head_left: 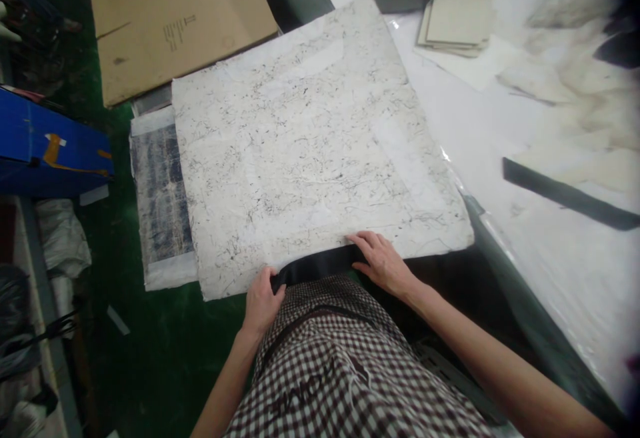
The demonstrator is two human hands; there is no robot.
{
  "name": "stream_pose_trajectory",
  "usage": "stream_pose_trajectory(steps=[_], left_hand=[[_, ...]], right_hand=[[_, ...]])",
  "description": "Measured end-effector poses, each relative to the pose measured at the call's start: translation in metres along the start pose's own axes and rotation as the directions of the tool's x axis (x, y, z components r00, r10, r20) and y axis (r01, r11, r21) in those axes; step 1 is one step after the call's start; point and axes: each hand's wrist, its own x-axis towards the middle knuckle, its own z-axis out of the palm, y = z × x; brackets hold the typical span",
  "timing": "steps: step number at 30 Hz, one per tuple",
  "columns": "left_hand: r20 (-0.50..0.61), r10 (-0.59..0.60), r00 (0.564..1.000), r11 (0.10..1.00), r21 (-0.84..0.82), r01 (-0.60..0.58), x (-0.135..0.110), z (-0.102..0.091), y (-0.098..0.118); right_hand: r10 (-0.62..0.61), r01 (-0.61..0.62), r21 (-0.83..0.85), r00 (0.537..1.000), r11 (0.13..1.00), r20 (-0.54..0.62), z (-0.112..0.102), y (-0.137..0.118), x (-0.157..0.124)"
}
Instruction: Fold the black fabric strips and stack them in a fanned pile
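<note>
A black strip of material (320,265) lies along the near edge of a large white board (300,151) covered in dark scratches. At the strip's left end, my left hand (263,299) is closed, with fingers and thumb pinching it. My right hand (383,261) grips the strip's other end, thumb below and fingers on top near the board's edge. The strip bows slightly between the two hands, and its ends are partly hidden by my fingers.
A flattened cardboard box (185,18) lies beyond the board, and a worn dark panel (163,191) sticks out at its left. On the white table (435,91) are a stack of cream pieces (455,19) and another dark strip (570,195). A blue box (50,145) stands at left.
</note>
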Motion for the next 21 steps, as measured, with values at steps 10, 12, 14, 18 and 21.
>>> stream_pose_trajectory(steps=[10,12,14,18,21], left_hand=[[0.094,0.075,0.993,0.987,-0.148,-0.06,-0.013,-0.026,0.023],[0.121,0.141,0.983,0.979,-0.167,-0.12,-0.015,-0.031,0.031],[0.164,0.19,0.968,0.968,-0.195,-0.157,-0.018,-0.038,0.042],[0.264,0.212,0.941,0.952,-0.273,-0.137,-0.023,-0.062,0.068],[0.329,0.186,0.926,0.945,-0.317,-0.077,-0.024,-0.081,0.081]], right_hand=[[-0.108,0.104,0.069,0.992,0.992,0.067,-0.03,-0.008,0.004],[-0.248,0.223,0.192,0.962,0.956,0.117,-0.036,-0.015,0.01],[-0.382,0.325,0.308,0.913,0.894,0.146,-0.036,-0.027,0.02],[-0.547,0.416,0.461,0.815,0.784,0.194,-0.028,-0.051,0.046],[-0.521,0.29,0.52,0.765,0.804,0.379,-0.032,-0.052,0.058]])
